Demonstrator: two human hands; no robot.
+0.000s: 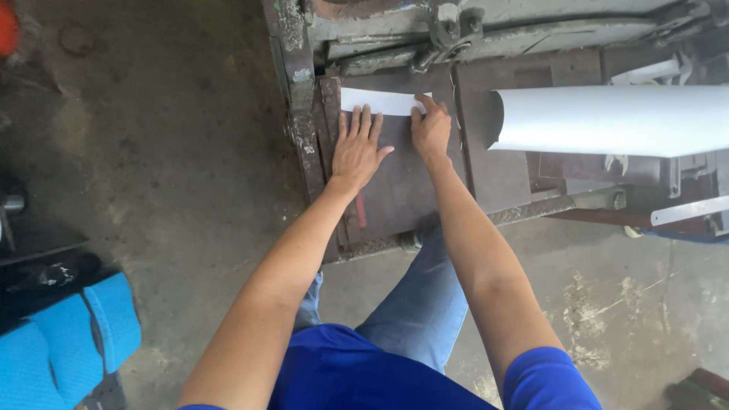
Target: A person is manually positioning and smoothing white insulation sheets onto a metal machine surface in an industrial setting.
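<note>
Looking down from the head camera, I see both of my bare hands lying on a dark metal surface (493,175) that is part of an old, rusty machine. My left hand (357,148) is flat, palm down, with the fingers spread and straight, so its grip is wide and holds nothing. The fingertips touch the lower edge of a small white strip of paper (376,100). My right hand (431,127) is just beside the left one. Its fingers are bent a little and press down on the right end of the same strip. It pins the paper but does not wrap around it. The strip lies flat at the far side of the surface, close under the grey metal bar (486,34) of the machine. To the right, well apart from my hands, a big white sheet (615,118) curls up like a roll over the machine. Below I see my blue jeans (421,304) and blue shirt (357,376). A blue bag (68,334) sits on the concrete floor (167,152) to the left.
</note>
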